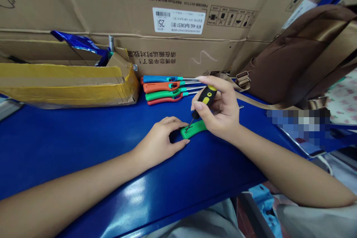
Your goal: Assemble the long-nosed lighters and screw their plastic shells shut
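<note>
My right hand [224, 113] grips a small black-and-yellow screwdriver [205, 100], held tilted with its blade pointing down to the left. The blade's tip meets a dark slot near the handle end of a green long-necked lighter [198, 128] lying on the blue table. My left hand [157, 141] steadies that end, with the thumb on the near side and the fingers on the far side. Past the right hand a metal tip shows; the lighter's middle is hidden behind that hand. Several lighters, among them an orange one [158, 87], lie stacked side by side just behind.
An open cardboard box with yellow tape [83, 95] stands at the back left, a blue packet [80, 42] sticking out. Large cardboard [181, 54] walls the rear. At right are a brown bag [281, 55], its strap, and a partly blurred phone [304, 143]. The table's front edge runs below.
</note>
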The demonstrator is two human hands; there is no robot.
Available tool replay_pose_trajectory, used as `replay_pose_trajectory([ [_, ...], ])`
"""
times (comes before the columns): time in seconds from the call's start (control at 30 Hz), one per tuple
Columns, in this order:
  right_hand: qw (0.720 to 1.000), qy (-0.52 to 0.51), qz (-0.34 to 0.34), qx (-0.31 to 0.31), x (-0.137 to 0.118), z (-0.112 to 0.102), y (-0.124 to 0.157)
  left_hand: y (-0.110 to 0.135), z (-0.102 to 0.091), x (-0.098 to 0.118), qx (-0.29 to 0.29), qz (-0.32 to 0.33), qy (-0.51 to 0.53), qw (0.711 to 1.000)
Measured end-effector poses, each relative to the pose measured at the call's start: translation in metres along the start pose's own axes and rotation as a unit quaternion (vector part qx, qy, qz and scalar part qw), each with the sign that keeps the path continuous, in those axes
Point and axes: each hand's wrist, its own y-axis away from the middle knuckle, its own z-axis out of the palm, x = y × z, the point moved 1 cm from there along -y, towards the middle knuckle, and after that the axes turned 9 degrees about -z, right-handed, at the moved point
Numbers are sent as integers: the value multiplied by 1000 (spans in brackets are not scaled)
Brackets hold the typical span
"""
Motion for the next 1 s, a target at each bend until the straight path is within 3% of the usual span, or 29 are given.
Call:
replay_pose_trajectory([
  [0.17,1000,2,-5,-20,-2,-3,-1,0,0,0,1,2,-2,1000],
  [0.37,995,-35,20,-89,-7,-8,-3,-1,0,0,-4,-3,9,1000],
  [0.53,997,50,-43,-35,-4,-7,-4,-1,1,0,0,-6,-1,1000],
  [0.63,993,68,-82,-44,-3,-10,-5,-1,1,0,1,-4,-2,1000],
  [0.8,993,21,-24,-115,-4,-12,-4,-1,1,0,0,-2,7,1000],
  [1.0,985,96,-131,-56,-3,-12,-4,0,1,0,4,-2,-8,1000],
])
